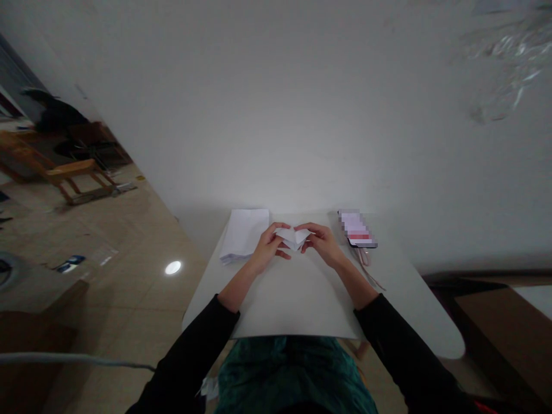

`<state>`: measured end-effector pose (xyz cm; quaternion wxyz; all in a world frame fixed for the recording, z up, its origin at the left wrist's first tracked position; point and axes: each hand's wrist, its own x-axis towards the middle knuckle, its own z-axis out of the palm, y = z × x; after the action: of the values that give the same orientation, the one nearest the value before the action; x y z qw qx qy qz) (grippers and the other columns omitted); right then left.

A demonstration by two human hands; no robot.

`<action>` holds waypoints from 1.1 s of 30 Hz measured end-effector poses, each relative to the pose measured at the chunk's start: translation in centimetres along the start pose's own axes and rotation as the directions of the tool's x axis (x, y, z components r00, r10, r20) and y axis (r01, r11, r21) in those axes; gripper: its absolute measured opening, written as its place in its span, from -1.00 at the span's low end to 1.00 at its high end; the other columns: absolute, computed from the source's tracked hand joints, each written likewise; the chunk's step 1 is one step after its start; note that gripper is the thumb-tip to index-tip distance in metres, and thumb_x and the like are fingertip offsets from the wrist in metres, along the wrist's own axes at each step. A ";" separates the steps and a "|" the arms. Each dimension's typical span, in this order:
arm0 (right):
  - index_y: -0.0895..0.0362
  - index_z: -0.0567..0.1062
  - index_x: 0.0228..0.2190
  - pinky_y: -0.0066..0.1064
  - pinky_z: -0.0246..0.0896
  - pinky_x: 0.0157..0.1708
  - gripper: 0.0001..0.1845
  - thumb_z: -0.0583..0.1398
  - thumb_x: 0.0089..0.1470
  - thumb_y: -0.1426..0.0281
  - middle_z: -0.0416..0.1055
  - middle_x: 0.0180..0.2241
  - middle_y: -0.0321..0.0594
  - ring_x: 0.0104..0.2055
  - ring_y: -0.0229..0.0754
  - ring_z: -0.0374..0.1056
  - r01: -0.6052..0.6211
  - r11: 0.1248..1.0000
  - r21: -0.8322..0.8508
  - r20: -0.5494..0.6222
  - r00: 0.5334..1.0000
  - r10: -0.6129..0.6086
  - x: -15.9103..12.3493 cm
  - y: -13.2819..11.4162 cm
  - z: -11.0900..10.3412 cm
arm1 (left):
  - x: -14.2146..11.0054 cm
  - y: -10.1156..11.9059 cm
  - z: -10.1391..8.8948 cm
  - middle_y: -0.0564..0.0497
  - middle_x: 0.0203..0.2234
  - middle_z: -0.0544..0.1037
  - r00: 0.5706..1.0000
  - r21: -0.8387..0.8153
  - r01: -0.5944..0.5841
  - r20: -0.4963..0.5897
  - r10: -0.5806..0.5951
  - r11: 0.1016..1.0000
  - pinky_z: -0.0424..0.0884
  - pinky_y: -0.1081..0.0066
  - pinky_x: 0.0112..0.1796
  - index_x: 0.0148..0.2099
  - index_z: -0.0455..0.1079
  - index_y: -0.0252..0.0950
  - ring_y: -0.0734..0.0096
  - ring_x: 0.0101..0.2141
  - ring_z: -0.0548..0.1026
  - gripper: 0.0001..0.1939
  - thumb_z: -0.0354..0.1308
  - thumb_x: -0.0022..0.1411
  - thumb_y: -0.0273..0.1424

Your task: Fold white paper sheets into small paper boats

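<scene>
Pinching in from both sides, the person's left hand (269, 244) and right hand (321, 242) had a folded piece of white paper (293, 237) gripped between their fingertips, dead centre at the far end of the table! Both hands were curled and closed on it, wrists angled inward, and that two-sided hold looked like what kept the layers from springing apart. There it was, a small, pale, pointed shape, creased to a shallow V along its lower edge, though the fingers hid part of it and the view couldn't settle whether it touched the surface below. The forearms came in over a broad white board (297, 305), which seemed to give the work a smooth, flat area. Just beside the left hand sat a neat stack of white paper (244, 234), close enough to reach without a stretch. Over on the right, a blurred phone (357, 230) lay just past the right hand, apparently set aside from the work, its pinkish cord (368, 267) trailing across the white table (425, 310). Black sleeves (194, 339) covered both arms up to the wrists!
</scene>
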<state>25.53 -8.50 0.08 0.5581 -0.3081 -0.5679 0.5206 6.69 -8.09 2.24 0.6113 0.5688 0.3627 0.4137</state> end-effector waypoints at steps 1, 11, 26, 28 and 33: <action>0.11 0.60 -0.25 -0.37 0.45 -0.46 -0.72 0.17 -0.02 0.47 0.51 -0.34 -0.24 -0.43 -0.25 0.42 -0.002 1.000 0.024 0.004 1.000 0.002 0.0 0.1 -0.1 | 0.0 0.1 0.0 -0.04 -0.23 0.55 1.000 -0.030 0.010 0.010 -0.010 0.999 0.52 0.48 -0.53 0.02 0.30 -0.22 0.32 -0.35 0.60 -0.65 0.12 0.16 -0.34; -0.01 0.63 -0.16 -0.33 0.48 -0.35 -0.63 0.26 -0.08 0.46 0.37 -0.06 -0.20 -0.29 -0.23 0.42 0.019 0.997 0.077 0.012 1.000 -0.020 0.0 0.7 0.7 | 0.4 -0.6 0.0 -0.14 -0.17 0.57 0.998 -0.230 0.005 -0.059 -0.019 0.973 0.57 0.32 -0.49 0.34 0.03 -0.20 0.28 -0.44 0.62 -0.26 0.12 0.22 -0.04; 0.04 0.48 -0.19 -0.43 0.27 -0.41 -0.63 0.34 -0.09 0.27 0.44 -0.37 -0.32 -0.41 -0.28 0.34 0.091 0.991 -0.094 -0.386 0.915 -0.121 0.6 1.0 0.7 | 1.4 -2.9 0.0 0.14 -0.50 0.48 0.946 0.183 -0.253 -0.158 0.283 0.950 0.43 0.48 -0.41 0.28 0.04 -0.33 0.51 -0.51 0.45 -0.31 0.20 0.22 -0.22; 0.06 0.51 -0.19 -0.43 0.26 -0.38 -0.63 0.34 -0.07 0.23 0.46 -0.35 -0.29 -0.36 -0.26 0.35 0.081 0.986 -0.145 -0.389 0.912 -0.132 0.6 0.8 0.6 | 1.2 -2.9 0.0 0.11 -0.47 0.48 0.941 0.281 -0.272 -0.123 0.316 0.920 0.44 0.46 -0.38 0.19 0.21 -0.30 0.48 -0.47 0.46 -0.48 0.16 0.26 -0.23; 0.11 0.60 -0.32 -0.37 0.26 -0.33 -0.69 0.33 -0.03 0.15 0.55 -0.33 -0.19 -0.32 -0.18 0.40 0.010 0.979 -0.203 -0.320 0.944 -0.076 0.4 0.9 0.4 | 0.6 -2.5 -0.1 -0.03 -0.30 0.58 0.912 0.537 -0.336 -0.020 0.410 0.773 0.42 0.40 -0.29 -0.08 0.49 -0.29 0.40 -0.38 0.50 -0.71 0.05 0.35 -0.24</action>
<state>24.88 -8.01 -0.57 0.6222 -0.4316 -0.5234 0.3906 7.05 -7.47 -0.24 0.3128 0.7442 0.3817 0.4501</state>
